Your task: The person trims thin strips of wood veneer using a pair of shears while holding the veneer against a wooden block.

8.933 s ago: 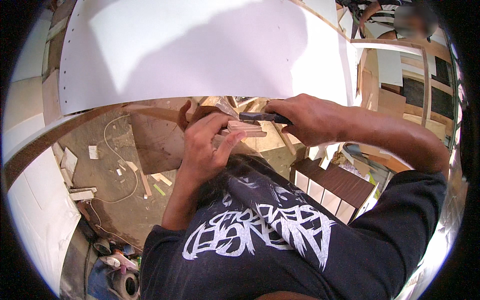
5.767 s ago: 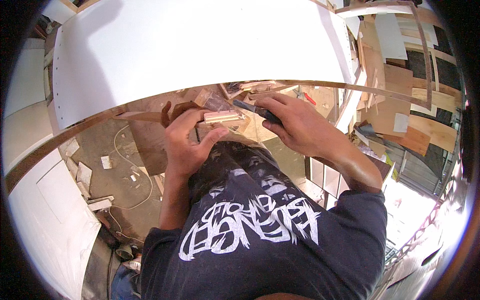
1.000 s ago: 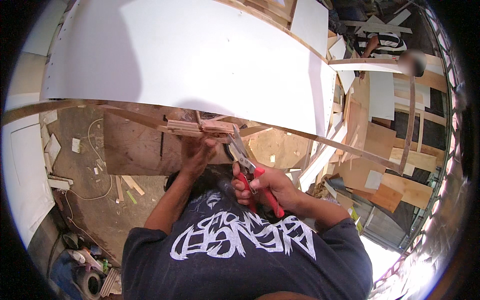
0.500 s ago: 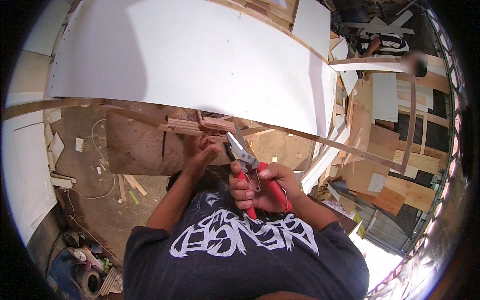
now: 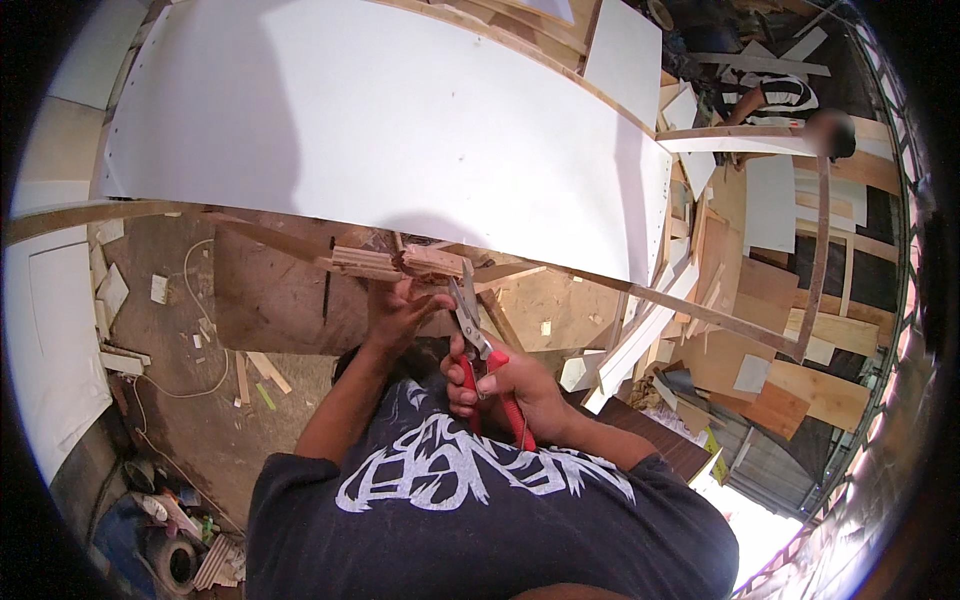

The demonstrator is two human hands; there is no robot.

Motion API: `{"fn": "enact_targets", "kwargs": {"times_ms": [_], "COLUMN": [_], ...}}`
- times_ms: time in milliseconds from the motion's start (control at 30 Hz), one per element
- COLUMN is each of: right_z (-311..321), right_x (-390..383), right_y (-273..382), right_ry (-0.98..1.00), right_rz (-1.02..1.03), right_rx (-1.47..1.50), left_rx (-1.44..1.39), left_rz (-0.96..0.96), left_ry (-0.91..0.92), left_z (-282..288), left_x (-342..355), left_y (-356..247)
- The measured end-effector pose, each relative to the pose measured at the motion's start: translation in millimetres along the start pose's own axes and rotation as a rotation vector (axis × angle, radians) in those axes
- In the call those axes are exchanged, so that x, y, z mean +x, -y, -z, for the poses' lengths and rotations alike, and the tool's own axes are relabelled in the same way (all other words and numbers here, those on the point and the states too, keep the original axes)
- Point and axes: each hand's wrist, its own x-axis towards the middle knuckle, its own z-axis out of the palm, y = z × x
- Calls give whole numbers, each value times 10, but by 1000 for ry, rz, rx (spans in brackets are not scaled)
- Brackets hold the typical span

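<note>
My right hand (image 5: pixel 505 390) is wrapped round the red handles of metal shears (image 5: pixel 468 325). The shears point up, their blade tips at the right end of short pale wooden strips (image 5: pixel 368 262), with the blades slightly apart. From below, my left hand (image 5: pixel 392 312) grips the strips with curled fingers, its thumb pointing right toward the blades. A second short wooden piece (image 5: pixel 432 262) lies in line with the strips on the right. The strips partly hide my left fingertips. Both hands are just in front of the near edge of a large white panel (image 5: pixel 390 120).
A wooden frame (image 5: pixel 700 308) extends right from the panel. Boards and offcuts (image 5: pixel 770 280) cover the right side, where another person (image 5: pixel 780 95) is at the far right. A cable (image 5: pixel 190 390) and wood scraps (image 5: pixel 270 370) lie on the floor at left.
My right hand has brought the shears left, bringing their tips to the wood, and the blades have drawn closer together. The strips and my left hand have shifted slightly.
</note>
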Motion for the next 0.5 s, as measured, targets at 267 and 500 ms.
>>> {"fn": "enact_targets", "kwargs": {"times_ms": [267,500], "right_z": [40,187], "right_x": [-131,-382], "right_y": [376,553], "right_ry": [82,28], "right_rz": [-178,-76], "right_rx": [199,-73], "left_rx": [-62,206], "left_rz": [-217,-82], "left_ry": [86,58], "left_z": [118,23], "left_x": [-6,21], "left_y": [258,74]}}
